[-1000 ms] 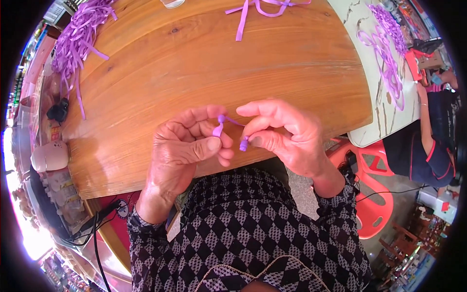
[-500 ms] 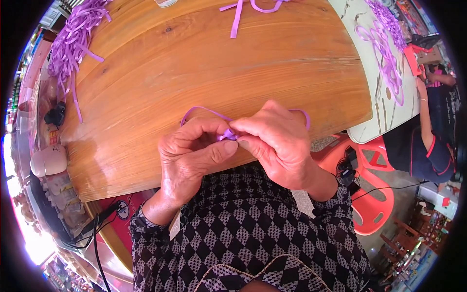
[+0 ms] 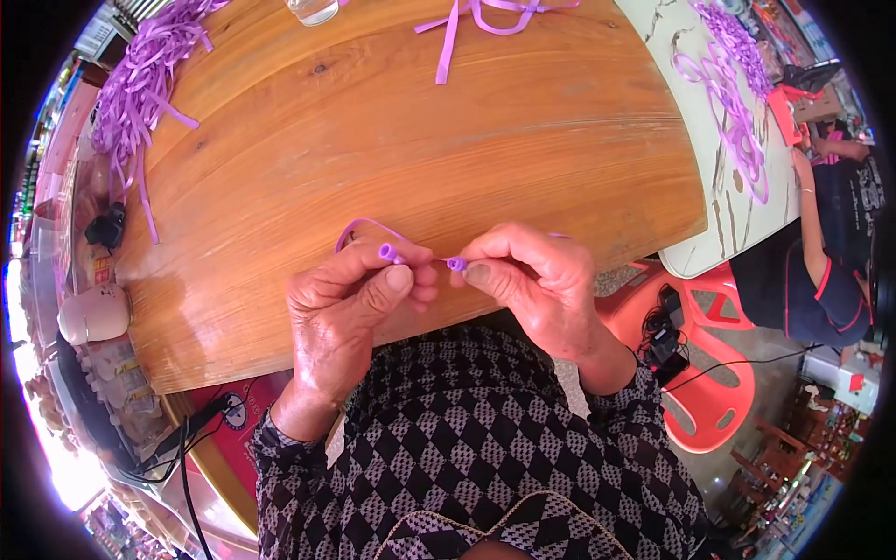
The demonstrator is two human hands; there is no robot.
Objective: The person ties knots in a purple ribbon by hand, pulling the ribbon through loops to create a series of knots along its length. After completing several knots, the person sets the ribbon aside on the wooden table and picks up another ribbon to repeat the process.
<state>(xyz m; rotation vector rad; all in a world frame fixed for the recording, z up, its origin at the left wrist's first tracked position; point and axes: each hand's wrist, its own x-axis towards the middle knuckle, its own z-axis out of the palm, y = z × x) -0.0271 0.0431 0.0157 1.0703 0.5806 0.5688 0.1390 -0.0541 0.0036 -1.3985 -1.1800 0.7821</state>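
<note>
A thin purple ribbon strip [image 3: 359,227] loops over the near edge of the round wooden table [image 3: 392,121]. My left hand [image 3: 345,308] pinches one rolled end of it between thumb and forefinger. My right hand [image 3: 532,275] pinches the other end close by, thumb pressed on a small purple tip. Both hands hover just above the table's front edge, almost touching each other.
A heap of purple ribbon strips [image 3: 140,75] lies at the table's far left, more loose strips [image 3: 485,14] at the far side next to a glass [image 3: 313,9]. Another person [image 3: 821,243] sits at right by a pale table with purple ribbons [image 3: 733,103]. A red plastic stool [image 3: 700,364] stands lower right.
My hands closed together over the ribbon half a second ago, then drew slightly apart; a loop of ribbon now arcs out behind my left hand.
</note>
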